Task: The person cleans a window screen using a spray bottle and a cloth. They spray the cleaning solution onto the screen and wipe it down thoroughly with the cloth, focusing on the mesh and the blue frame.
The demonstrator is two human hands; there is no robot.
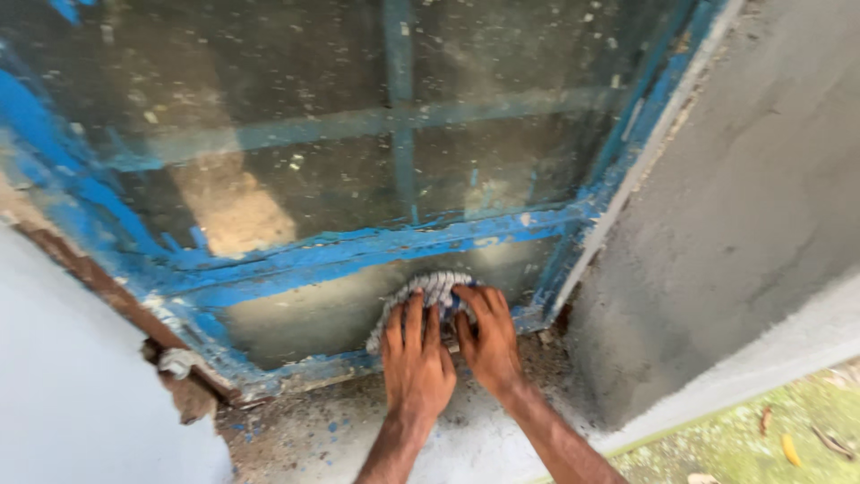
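Here, looking down from the head camera, I see both of my hands pressed side by side on a bunched grey-white cloth (428, 296) against the lowest glass pane (313, 314) of a window. My left hand (417, 358) lies flat on the cloth with its fingers spread and stretched upward, not closed around it. My right hand (488, 341) sits just beside it, touching the cloth's right end, its grip curled over the bundle with the fingertips bent onto the fabric. The cloth rests low on the pane, just under the horizontal blue bar (376, 246) of the window frame and near the frame's lower right corner. The frame's blue paint is smeared and patchy, and the glass above is dusty and speckled. Below the hands runs a gritty sill (322, 430) dotted with blue flecks. A rough grey plaster wall (735, 206) stands to the right.
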